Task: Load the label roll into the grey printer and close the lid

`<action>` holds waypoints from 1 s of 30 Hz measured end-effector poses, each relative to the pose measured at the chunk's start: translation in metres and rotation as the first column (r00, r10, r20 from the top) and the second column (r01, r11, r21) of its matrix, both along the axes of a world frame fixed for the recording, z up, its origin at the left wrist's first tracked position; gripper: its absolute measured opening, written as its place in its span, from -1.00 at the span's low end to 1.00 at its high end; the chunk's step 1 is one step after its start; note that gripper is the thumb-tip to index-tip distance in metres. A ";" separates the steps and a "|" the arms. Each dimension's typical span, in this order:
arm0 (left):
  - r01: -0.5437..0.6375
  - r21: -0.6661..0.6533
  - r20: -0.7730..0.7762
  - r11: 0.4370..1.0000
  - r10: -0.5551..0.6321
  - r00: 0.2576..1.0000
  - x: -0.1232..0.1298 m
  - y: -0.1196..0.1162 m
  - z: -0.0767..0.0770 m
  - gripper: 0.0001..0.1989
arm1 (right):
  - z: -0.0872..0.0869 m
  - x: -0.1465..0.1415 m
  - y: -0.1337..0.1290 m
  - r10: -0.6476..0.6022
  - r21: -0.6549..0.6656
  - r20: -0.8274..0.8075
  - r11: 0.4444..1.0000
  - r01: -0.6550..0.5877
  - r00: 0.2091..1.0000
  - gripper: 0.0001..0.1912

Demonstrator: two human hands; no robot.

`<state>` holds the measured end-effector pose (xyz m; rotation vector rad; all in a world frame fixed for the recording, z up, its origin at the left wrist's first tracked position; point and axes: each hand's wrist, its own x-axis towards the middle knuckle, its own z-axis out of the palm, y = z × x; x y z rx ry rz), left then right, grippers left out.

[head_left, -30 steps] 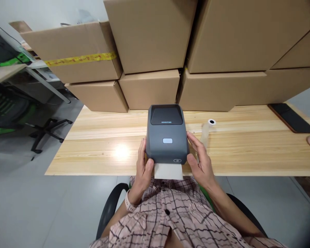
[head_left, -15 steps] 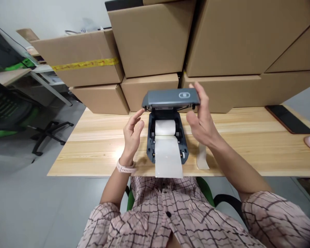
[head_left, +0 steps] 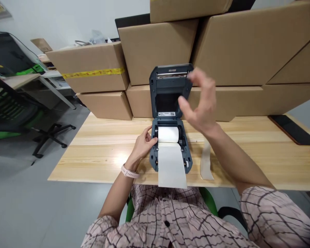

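Note:
A dark label printer (head_left: 188, 151) stands on the wooden table with its lid (head_left: 161, 89) raised upright. Inside lies a white paper roll (head_left: 168, 134), and its paper strip (head_left: 172, 168) runs forward over the table's front edge. My left hand (head_left: 144, 143) holds the left side wall of the printer base, thumb on top of the rim. At the lid's right edge is my right hand (head_left: 203, 100), blurred, with thumb and fingers apart and nothing between them. Whether its fingertips touch the lid, I cannot tell.
Cardboard boxes (head_left: 157, 51) are stacked along the back of the table (head_left: 105, 148). A paper strip (head_left: 206, 162) lies right of the printer, under my right forearm. A phone (head_left: 294, 129) rests at the far right. An office chair (head_left: 50, 134) stands at the left.
The lid has swung up and back to upright. My left hand has come down from the lid to the base's left side. My right hand has opened off the lid's corner. The view has shifted slightly.

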<state>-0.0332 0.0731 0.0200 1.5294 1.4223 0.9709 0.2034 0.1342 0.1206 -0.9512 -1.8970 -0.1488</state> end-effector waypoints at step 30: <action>0.073 0.025 -0.011 0.997 -0.072 0.997 -0.001 0.000 -0.004 -0.25 | -0.027 0.129 0.027 0.252 -0.727 -0.218 0.602 -0.329 0.943 0.18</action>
